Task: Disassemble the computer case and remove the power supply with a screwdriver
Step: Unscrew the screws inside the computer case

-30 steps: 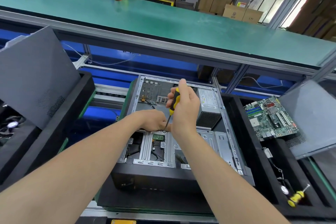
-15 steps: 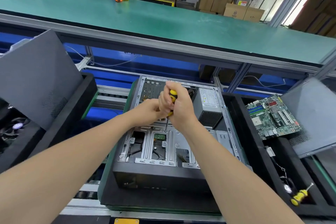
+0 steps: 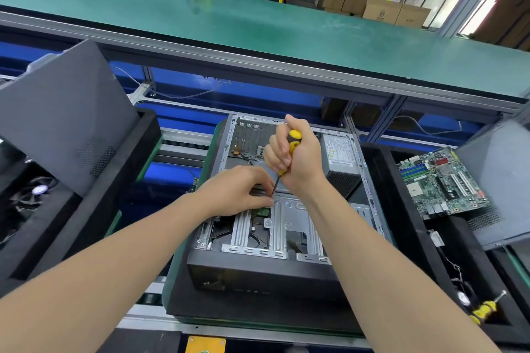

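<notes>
An open computer case (image 3: 259, 272) lies on its side in front of me, its metal drive frame facing up. The grey power supply (image 3: 339, 157) sits in the case's far right corner. My right hand (image 3: 298, 157) grips a yellow-and-black screwdriver (image 3: 293, 142) held nearly upright, its shaft pointing down at the frame's upper edge. My left hand (image 3: 243, 189) rests on the frame beside the tip, fingers curled and pinching near the shaft's lower end. The tip itself is hidden behind those fingers.
A removed motherboard (image 3: 438, 180) lies in the black tray (image 3: 401, 223) on the right, with a second yellow screwdriver (image 3: 484, 309) near its front. Grey side panels lean at left (image 3: 63, 112) and right (image 3: 499, 180). A green bench (image 3: 258, 28) runs behind.
My left hand rose to the handle half a second ago and has dropped back to the frame by the tip. My right hand shifted slightly right, still holding the screwdriver upright.
</notes>
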`<state>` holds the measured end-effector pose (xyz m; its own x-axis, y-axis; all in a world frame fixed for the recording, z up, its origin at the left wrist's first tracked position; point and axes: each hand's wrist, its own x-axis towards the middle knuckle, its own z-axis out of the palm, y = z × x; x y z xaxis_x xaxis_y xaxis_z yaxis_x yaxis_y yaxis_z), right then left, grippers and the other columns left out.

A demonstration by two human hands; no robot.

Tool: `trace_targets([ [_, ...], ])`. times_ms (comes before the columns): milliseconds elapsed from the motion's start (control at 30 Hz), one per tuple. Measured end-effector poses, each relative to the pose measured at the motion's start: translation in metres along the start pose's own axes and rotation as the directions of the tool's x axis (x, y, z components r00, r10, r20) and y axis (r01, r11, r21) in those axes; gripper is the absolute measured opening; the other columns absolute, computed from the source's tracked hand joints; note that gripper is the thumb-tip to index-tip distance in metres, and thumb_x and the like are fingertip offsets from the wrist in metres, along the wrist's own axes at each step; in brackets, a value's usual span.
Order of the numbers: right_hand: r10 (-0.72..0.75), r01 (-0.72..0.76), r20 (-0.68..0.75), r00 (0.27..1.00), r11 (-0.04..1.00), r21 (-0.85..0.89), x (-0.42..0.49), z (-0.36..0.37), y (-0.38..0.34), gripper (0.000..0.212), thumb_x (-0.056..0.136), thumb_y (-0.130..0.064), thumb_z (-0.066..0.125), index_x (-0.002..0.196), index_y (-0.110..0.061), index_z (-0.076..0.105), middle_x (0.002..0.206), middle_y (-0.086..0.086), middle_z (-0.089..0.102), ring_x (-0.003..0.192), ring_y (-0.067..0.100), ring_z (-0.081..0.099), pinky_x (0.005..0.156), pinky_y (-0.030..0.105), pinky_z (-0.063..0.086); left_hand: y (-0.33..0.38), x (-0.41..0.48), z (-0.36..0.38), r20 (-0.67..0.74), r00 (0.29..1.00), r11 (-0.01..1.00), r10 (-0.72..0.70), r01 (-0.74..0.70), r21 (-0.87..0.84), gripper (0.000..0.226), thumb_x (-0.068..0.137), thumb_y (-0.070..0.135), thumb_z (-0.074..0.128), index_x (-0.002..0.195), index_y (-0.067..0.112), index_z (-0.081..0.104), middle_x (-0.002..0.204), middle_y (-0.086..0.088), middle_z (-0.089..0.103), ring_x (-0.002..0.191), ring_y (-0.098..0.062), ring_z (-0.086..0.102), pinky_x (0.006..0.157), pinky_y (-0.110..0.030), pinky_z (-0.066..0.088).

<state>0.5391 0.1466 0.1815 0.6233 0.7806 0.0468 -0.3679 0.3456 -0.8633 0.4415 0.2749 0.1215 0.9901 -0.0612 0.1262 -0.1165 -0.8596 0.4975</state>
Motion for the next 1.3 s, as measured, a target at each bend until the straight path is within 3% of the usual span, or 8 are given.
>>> trace_targets([
  [167,0.008,-0.007,0.035,0.999,1.000,-0.028,0.000,0.003,0.000,0.063,0.108,-0.028,0.040,0.047,-0.012,0.045,0.039,0.000,0.028,0.036,0.016,0.023,0.038,0.024,0.022,0.002,-0.003,0.006,-0.018,0.994,0.978,0.105,-0.100,0.181,0.021,0.097,0.055,0.052,0.098,0.035,0.055,0.099,0.019,0.049,0.078,-0.002,0.047,0.064,-0.026,0.035],
  [367,0.015,-0.015,0.000,1.000,0.997,-0.071,0.000,0.007,-0.002,0.063,0.110,-0.029,0.039,0.050,-0.011,0.047,0.039,0.001,0.030,0.035,0.016,0.024,0.039,0.025,0.021,0.003,-0.005,0.007,-0.025,0.989,0.958,0.146,-0.135,0.253,0.026,0.100,0.051,0.049,0.101,0.027,0.056,0.096,0.017,0.040,0.077,-0.005,0.046,0.066,-0.025,0.033],
  [633,-0.032,0.006,-0.124,0.992,0.980,-0.198,-0.007,0.015,0.004,0.071,0.110,-0.062,0.027,0.065,-0.013,0.051,0.047,0.002,0.031,0.043,0.018,0.019,0.049,0.035,0.016,-0.004,-0.002,0.004,0.030,0.998,0.995,0.060,-0.062,0.081,0.009,0.094,0.046,0.057,0.090,0.038,0.052,0.091,0.025,0.050,0.084,0.007,0.051,0.064,-0.015,0.034],
  [767,-0.073,0.055,-0.094,0.993,0.981,-0.185,-0.010,0.013,0.009,0.051,0.110,-0.050,0.039,0.072,-0.017,0.049,0.052,0.002,0.033,0.044,0.017,0.021,0.046,0.028,0.022,-0.010,0.001,0.005,0.080,0.996,0.998,-0.044,0.047,-0.037,0.014,0.089,0.035,0.057,0.093,0.048,0.056,0.105,0.030,0.052,0.092,0.009,0.054,0.067,-0.017,0.037],
  [933,-0.133,0.078,-0.192,0.972,0.960,-0.268,-0.012,0.017,0.008,0.038,0.102,-0.040,0.056,0.076,-0.012,0.054,0.067,0.005,0.053,0.050,0.022,0.045,0.053,0.032,0.039,-0.008,0.005,0.003,0.112,0.984,0.986,-0.140,0.149,-0.071,0.018,0.094,0.039,0.053,0.111,0.043,0.046,0.102,0.018,0.061,0.091,-0.012,0.059,0.072,-0.035,0.041],
  [1033,-0.087,0.051,-0.224,0.971,0.985,-0.164,-0.015,0.015,0.005,0.046,0.109,-0.035,0.052,0.067,-0.019,0.061,0.062,0.002,0.049,0.047,0.018,0.039,0.051,0.032,0.033,-0.004,0.008,0.005,0.110,0.978,0.984,-0.175,0.171,0.050,0.010,0.105,0.048,0.036,0.102,0.040,0.040,0.075,0.017,0.055,0.074,-0.010,0.055,0.064,-0.033,0.037],
  [1133,-0.044,0.020,-0.241,0.969,0.994,-0.103,-0.016,0.015,0.002,0.056,0.112,-0.033,0.041,0.060,-0.020,0.057,0.051,-0.001,0.036,0.044,0.016,0.027,0.048,0.030,0.026,0.003,0.014,0.007,0.137,0.962,0.940,-0.237,0.191,0.284,0.041,0.105,0.055,0.019,0.081,0.033,0.045,0.073,0.008,0.051,0.073,-0.022,0.052,0.068,-0.038,0.036],
  [1300,0.015,-0.022,-0.125,0.992,0.998,-0.055,-0.011,0.012,0.000,0.061,0.114,-0.043,0.035,0.062,-0.013,0.047,0.045,-0.003,0.026,0.040,0.013,0.016,0.041,0.026,0.015,0.003,0.028,0.007,0.221,0.933,0.908,-0.282,0.186,0.375,0.037,0.105,0.045,0.031,0.075,0.029,0.045,0.076,0.005,0.053,0.073,-0.022,0.053,0.064,-0.037,0.035],
])
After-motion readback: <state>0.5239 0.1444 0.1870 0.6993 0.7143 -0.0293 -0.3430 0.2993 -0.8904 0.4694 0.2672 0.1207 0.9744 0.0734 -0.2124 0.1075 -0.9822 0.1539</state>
